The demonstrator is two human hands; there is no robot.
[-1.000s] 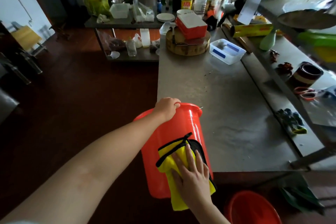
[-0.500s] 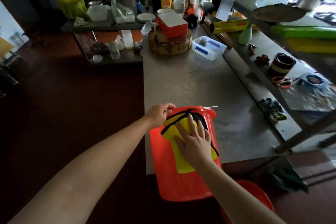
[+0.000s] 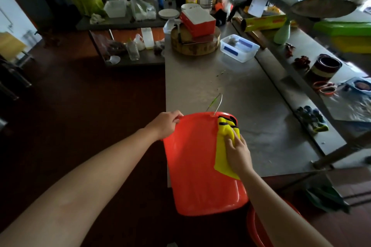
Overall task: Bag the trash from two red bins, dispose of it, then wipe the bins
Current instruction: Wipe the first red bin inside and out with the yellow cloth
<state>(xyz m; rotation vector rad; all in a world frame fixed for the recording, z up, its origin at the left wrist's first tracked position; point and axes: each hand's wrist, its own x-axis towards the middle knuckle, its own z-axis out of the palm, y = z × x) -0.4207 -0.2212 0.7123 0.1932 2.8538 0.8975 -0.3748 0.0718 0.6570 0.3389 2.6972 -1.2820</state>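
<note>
We see left hand curled tight round the rim of the bin. The bin lies tipped between both hands, against the table edge. Right hand, fingers straight, presses the cloth flat on the bin's side, near the rim. Second bin sits under our right forearm.

bare steel counter beyond red bin, chopping block and plastic tub blocking far end
</note>
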